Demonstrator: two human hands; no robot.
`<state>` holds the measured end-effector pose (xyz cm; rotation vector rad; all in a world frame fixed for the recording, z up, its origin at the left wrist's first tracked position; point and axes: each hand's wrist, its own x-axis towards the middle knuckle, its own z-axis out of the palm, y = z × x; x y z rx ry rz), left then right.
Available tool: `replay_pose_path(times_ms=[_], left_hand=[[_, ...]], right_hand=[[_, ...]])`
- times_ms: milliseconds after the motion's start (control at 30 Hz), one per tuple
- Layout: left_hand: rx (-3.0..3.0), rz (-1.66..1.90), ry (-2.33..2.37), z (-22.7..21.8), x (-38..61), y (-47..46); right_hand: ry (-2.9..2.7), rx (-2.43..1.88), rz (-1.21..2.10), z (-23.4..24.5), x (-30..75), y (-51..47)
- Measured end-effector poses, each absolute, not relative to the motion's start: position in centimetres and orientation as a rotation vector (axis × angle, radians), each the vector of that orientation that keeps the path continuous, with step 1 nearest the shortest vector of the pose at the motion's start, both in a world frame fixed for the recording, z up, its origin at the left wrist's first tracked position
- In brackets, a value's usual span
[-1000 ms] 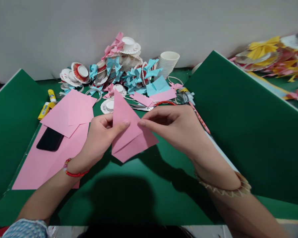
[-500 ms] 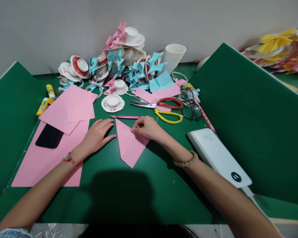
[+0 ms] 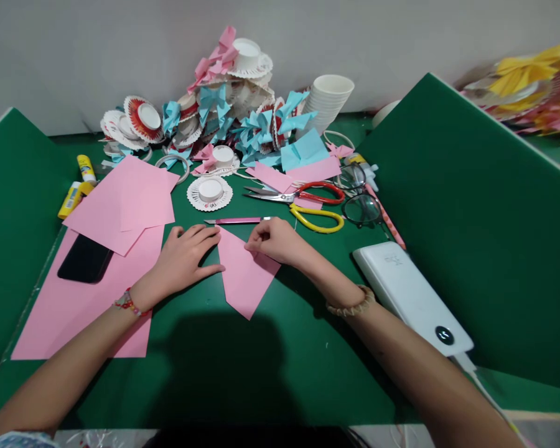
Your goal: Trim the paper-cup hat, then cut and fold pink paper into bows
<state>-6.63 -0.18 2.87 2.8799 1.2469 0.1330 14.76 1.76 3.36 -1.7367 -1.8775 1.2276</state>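
"On the green table [image 3: 336,379], where does the folded pink paper [image 3: 242,280] lie?"

"Flat between the two hands, one corner pointing towards the person."

"And the fingers?"

"The right hand [image 3: 277,241] has thumb and forefinger closed in a pinch on its upper right edge. The left hand [image 3: 184,255] lies palm down, fingers loosely spread, fingertips at the top corner, thumb by the left edge."

"What's around it?"

"Just beyond, a slim purple tool [image 3: 238,220]; farther back, scissors [image 3: 284,197]. Eyeglasses [image 3: 361,210] and a white power bank [image 3: 410,292] lie rightward; leftward, a black phone [image 3: 86,258] is partly under pink sheets [image 3: 144,193]."
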Motion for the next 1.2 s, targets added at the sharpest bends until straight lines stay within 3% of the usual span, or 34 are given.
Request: replay_pose_path(times_ms=[200,367,600,900,1200], left_hand=[[2.918,0.123,1.244,3.0,-6.4,-0.3],[2.947,0.417,1.162,2.3,-6.2,-0.5],[3.047,0.465,0.673,2.6,-3.3,-1.0],[2.901,0.38,1.091,1.4,-1.7,-1.2],[2.875,0.368,1.112,1.4,-2.4,-2.0]], right_hand=[[-1.877,-1.717,1.237,3.2,14.8,1.7],[-1.878,-1.736,1.219,3.2,14.9,1.8],[-1.921,-1.717,1.19,3.3,14.9,1.9],[-1.955,-1.706,1.156,3.5,15.0,2.0],[-1.923,-1.666,1.185,3.2,15.1,1.8]])
